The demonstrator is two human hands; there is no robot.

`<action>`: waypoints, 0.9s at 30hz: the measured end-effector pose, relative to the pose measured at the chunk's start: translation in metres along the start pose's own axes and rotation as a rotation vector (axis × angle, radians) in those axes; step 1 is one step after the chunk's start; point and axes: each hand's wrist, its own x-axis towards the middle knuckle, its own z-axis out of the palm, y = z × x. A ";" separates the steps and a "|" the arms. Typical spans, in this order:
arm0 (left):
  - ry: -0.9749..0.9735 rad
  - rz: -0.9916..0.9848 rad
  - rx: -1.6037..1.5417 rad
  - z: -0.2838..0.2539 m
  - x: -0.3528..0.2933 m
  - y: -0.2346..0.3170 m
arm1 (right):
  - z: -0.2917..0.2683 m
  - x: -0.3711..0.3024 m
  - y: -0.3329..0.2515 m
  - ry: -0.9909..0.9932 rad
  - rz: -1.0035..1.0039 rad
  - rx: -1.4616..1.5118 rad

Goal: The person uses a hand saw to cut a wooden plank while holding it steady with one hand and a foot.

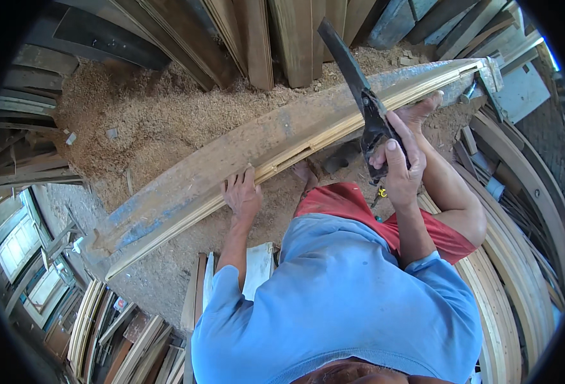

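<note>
My right hand [400, 157] is closed round the black handle of a handsaw [349, 61]. One finger lies stretched along the handle. The dark blade points up and away to the left, crossing above a long wooden moulding [273, 168]. That pale, grooved strip has a notch near its middle and lies slantwise along the near edge of a worn plank bench [225, 144]. My left hand [242, 194] rests on the strip left of the notch, fingers apart and laid flat over it. Whether the saw teeth touch the wood cannot be seen.
Sawdust and shavings [135, 121] heap up behind the bench. Upright boards [295, 45] lean along the far side. Curved timbers [497, 275] are stacked at the right, more wood pieces [138, 352] at the lower left. My bare foot [423, 107] is by the bench's right part.
</note>
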 end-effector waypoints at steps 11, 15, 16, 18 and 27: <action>0.021 -0.045 -0.004 0.010 -0.014 0.006 | 0.004 -0.005 0.009 -0.063 0.116 0.019; 0.026 -0.033 0.018 0.011 -0.016 0.005 | 0.004 -0.002 0.013 -0.060 0.128 0.042; 0.026 -0.034 0.015 0.011 -0.016 0.006 | 0.003 -0.002 0.015 -0.063 0.130 0.029; 0.033 -0.029 0.015 0.003 -0.011 0.009 | 0.002 -0.003 0.018 -0.067 0.126 0.008; -0.353 -0.139 0.014 -0.022 0.070 -0.026 | 0.013 -0.016 0.020 -0.095 0.376 0.233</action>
